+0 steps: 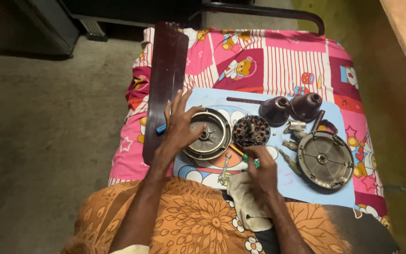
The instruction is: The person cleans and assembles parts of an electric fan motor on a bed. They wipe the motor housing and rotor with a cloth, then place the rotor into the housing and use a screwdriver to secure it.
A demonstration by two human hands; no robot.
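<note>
I see my left hand (180, 126) spread open, fingers resting on the rim of the round metal motor housing (208, 134). My right hand (259, 165) is clenched around a green-handled screwdriver (240, 153), its tip pointing toward that housing. Just beyond the right hand sits the wound stator (251, 130); under its wrist lies a dirty rag (249, 203).

I see my left hand (180, 128) resting on the round motor housing (207, 134) at the mat's (301, 183) left part, with the stator (251, 130) just right of it; 2 cone-shaped covers (290, 108) lie behind, side by side. The second housing half (326, 159) lies far right; my right hand (261, 165) sits in front of the stator, on a cloth (247, 202); the fan blades (165, 80) lie along the mat's left edge.
</note>
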